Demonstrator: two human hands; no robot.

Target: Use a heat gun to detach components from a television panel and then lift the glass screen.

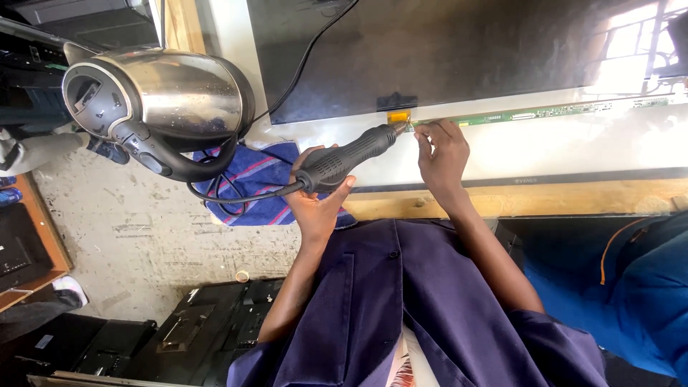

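The black hot-air gun point(347, 159), light and rigid, is gripped closed around its ribbed handle by the left hand point(315, 204), nozzle at the fragile amber flex ribbon point(398, 116), which right-hand fingertips point(424, 132) pinch beside the green circuit strip point(545, 112).

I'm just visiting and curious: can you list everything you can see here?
Heat tool: one, black, nozzle at the panel edge.
Flat panel: one, dark, on the bench.
Circuit strip: one, green, along the panel's edge.
Kettle: one, steel with black handle, left.
Cloth: one, blue striped, under the cord.
Left hand: grips the heat tool.
Right hand: fingertips at the strip by the nozzle.
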